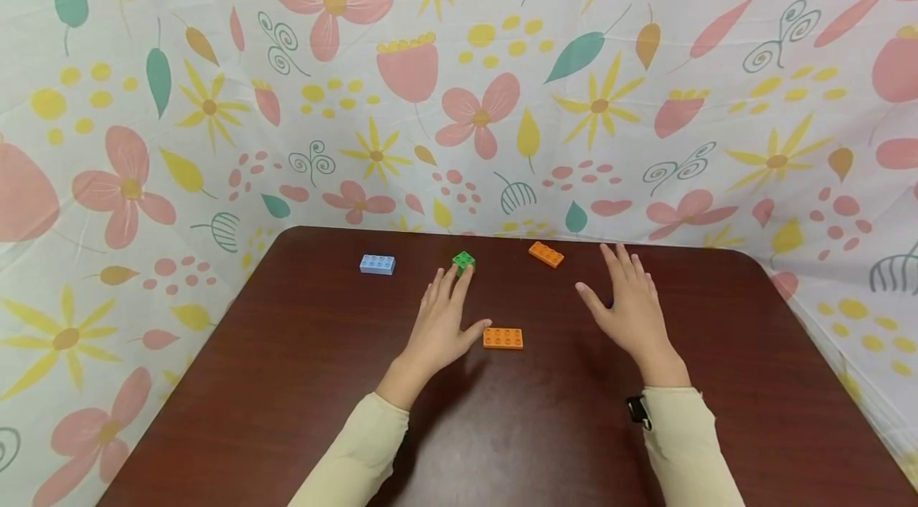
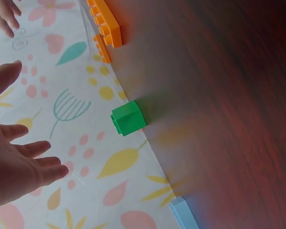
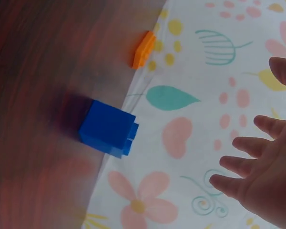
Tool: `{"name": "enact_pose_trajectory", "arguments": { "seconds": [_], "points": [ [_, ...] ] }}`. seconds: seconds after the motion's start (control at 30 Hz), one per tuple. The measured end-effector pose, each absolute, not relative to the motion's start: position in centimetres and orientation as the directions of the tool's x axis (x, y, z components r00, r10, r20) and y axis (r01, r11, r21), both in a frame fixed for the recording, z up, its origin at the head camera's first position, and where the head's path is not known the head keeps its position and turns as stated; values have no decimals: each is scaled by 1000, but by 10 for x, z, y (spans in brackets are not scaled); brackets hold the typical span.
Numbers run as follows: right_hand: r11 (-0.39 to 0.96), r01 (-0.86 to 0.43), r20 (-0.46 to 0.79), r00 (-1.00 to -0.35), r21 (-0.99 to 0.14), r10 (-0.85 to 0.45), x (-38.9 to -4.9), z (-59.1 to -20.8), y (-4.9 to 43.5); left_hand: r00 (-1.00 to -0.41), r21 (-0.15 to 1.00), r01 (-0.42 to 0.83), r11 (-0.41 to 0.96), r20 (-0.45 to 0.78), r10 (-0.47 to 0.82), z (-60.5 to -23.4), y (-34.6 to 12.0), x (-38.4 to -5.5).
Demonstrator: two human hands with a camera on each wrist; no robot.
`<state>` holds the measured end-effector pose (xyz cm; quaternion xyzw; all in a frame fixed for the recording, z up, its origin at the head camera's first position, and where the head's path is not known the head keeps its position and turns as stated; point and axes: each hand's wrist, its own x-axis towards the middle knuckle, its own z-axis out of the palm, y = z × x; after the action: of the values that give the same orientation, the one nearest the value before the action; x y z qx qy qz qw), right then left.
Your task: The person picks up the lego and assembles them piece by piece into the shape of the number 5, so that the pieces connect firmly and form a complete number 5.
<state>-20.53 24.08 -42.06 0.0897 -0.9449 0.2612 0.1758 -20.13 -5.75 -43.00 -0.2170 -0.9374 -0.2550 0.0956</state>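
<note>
The green block (image 1: 463, 261), square and studded on top, stands near the far edge of the desk (image 1: 287, 379), a little left of centre. The left hand (image 1: 442, 330) reaches toward it from the near side; the left wrist view shows a gap between fingers and block, so this grip is released, its fingers extended and holding nothing. Beside that hand's thumb, on the right, an orange brick (image 1: 503, 339) with two rows of studs lies flat, nearer than the green block.

Farther right, the right hand (image 1: 631, 316) is held over the desk, thumb spread away from the fingers, its grip likewise released and holding nothing. The right wrist view shows a dark blue block (image 3: 108, 128), studded on top and apart from the fingers; the head view mostly hides it, though it seems to sit just beneath that hand.

A second orange brick (image 1: 547, 254) lies at a slant near the far edge, between the green block and the right hand. Toward the far left corner rests a light blue brick (image 1: 377, 265).

Pale sleeves (image 1: 358, 443) cover both forearms, and a black device (image 1: 637, 411) shows at the right cuff. Beyond the desk hangs a white cloth (image 1: 423, 128) printed with pink, yellow and teal flowers and leaves.
</note>
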Motion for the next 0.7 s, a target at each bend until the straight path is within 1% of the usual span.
{"name": "enact_pose_trajectory", "arguments": {
  "seconds": [0.27, 0.47, 0.7],
  "points": [
    [798, -249, 347, -936, -549, -54, -210, -426, 255, -907, 531, 421, 735, 219, 360, -433, -55, -200],
    [737, -215, 275, -961, -641, -41, -212, -433, 267, -920, 616, 380, 690, 171, 354, -439, -53, -202],
    [701, -123, 171, -985, -703, -1, -214, -437, 276, -940, 738, 266, 620, 57, 336, -444, -50, -204]
  ]
}}
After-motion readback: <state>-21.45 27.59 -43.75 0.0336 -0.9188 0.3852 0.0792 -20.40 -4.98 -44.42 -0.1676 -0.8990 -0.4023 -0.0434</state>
